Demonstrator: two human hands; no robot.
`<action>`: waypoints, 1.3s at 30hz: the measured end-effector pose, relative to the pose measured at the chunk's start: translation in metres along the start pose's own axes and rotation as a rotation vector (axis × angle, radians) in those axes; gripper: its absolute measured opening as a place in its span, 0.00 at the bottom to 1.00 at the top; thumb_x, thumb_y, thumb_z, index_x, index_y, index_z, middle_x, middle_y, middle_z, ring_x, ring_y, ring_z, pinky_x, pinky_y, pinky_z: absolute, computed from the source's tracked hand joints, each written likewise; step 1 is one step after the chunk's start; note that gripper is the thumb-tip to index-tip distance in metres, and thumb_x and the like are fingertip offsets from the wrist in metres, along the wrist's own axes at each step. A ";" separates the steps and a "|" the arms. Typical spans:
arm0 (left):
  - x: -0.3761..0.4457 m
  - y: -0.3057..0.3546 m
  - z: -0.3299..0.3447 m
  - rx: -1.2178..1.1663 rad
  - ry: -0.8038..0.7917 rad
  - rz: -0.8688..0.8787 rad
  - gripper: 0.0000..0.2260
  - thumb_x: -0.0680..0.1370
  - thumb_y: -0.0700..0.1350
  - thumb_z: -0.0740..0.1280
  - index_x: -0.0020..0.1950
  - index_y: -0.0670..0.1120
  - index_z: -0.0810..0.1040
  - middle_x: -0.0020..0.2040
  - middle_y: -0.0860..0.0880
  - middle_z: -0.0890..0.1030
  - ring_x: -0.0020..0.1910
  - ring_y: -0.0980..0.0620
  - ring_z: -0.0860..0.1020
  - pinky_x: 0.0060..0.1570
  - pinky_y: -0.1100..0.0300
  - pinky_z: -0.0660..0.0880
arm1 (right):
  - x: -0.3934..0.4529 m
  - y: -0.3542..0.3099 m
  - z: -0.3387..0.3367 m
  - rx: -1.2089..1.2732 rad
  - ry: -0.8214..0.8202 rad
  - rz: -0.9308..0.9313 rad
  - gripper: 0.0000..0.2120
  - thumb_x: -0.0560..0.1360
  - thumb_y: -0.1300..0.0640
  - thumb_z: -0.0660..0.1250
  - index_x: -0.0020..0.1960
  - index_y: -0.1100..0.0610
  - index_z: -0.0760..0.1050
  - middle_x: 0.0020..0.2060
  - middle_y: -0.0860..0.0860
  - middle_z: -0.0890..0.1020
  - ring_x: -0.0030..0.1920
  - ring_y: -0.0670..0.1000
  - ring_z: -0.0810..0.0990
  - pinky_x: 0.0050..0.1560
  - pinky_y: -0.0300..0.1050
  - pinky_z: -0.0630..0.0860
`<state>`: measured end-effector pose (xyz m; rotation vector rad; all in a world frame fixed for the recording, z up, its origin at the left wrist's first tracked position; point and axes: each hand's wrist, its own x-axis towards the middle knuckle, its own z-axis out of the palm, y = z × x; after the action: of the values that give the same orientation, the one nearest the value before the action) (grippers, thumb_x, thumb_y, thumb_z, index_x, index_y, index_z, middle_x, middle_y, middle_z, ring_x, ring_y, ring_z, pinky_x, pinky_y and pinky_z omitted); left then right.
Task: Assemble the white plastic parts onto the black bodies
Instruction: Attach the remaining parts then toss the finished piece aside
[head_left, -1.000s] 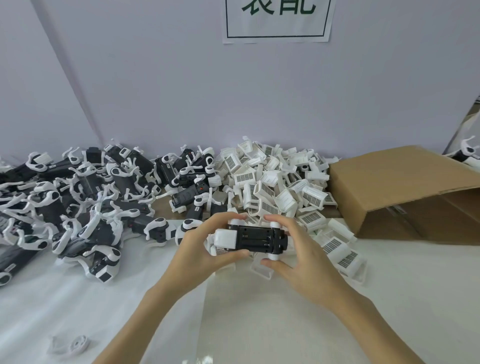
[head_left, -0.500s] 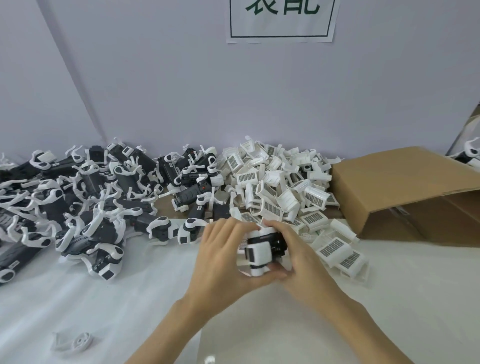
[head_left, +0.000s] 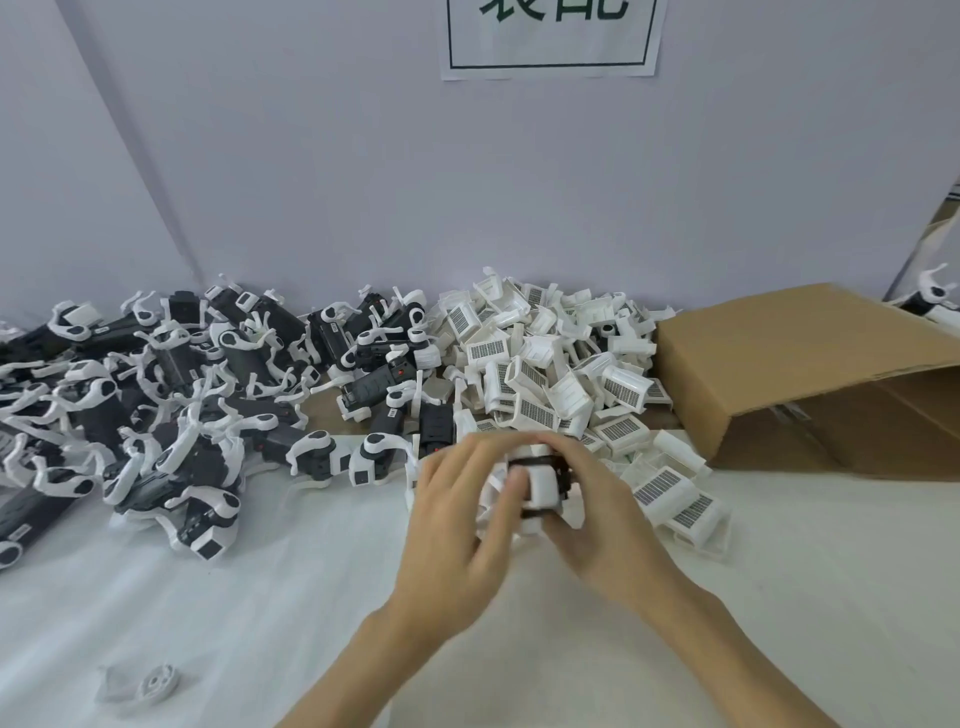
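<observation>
From the head camera I see my left hand (head_left: 457, 525) and right hand (head_left: 597, 512) both curled around one black body (head_left: 540, 486) with a white part on its near end, held just above the white table (head_left: 779, 597) in front of the pile of white parts (head_left: 550, 374). The sign (head_left: 550, 36) on the wall carries dark green characters, cut off at the top, and many white parts bear barcode-like labels I cannot read. The held piece is blurred; finished bodies (head_left: 171, 405) lie heaped at left, a cardboard box (head_left: 769, 364) at right.
</observation>
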<state>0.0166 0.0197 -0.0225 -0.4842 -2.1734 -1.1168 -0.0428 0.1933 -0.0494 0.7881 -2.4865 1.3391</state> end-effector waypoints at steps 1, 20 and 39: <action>0.003 -0.003 -0.004 -0.074 0.004 -0.097 0.16 0.87 0.53 0.56 0.68 0.53 0.80 0.63 0.61 0.81 0.65 0.55 0.79 0.64 0.50 0.72 | 0.002 0.001 -0.002 -0.001 0.052 0.015 0.29 0.77 0.56 0.74 0.76 0.46 0.69 0.68 0.41 0.74 0.64 0.36 0.72 0.67 0.41 0.74; 0.019 -0.029 -0.024 -0.558 0.114 -0.711 0.25 0.73 0.73 0.68 0.58 0.56 0.82 0.47 0.50 0.87 0.42 0.54 0.83 0.40 0.66 0.75 | -0.001 -0.023 0.006 0.174 0.101 0.061 0.25 0.74 0.41 0.77 0.68 0.46 0.77 0.59 0.39 0.82 0.63 0.41 0.79 0.60 0.32 0.72; 0.021 -0.036 -0.019 -0.781 0.417 -0.835 0.18 0.82 0.55 0.71 0.58 0.40 0.77 0.42 0.43 0.82 0.42 0.40 0.83 0.42 0.55 0.79 | -0.002 0.005 -0.004 -0.203 -0.201 -0.001 0.07 0.75 0.45 0.77 0.51 0.43 0.84 0.58 0.40 0.74 0.63 0.40 0.71 0.64 0.32 0.66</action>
<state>-0.0126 -0.0160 -0.0209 0.3906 -1.4956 -2.2858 -0.0443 0.1999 -0.0515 0.9158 -2.7195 1.0297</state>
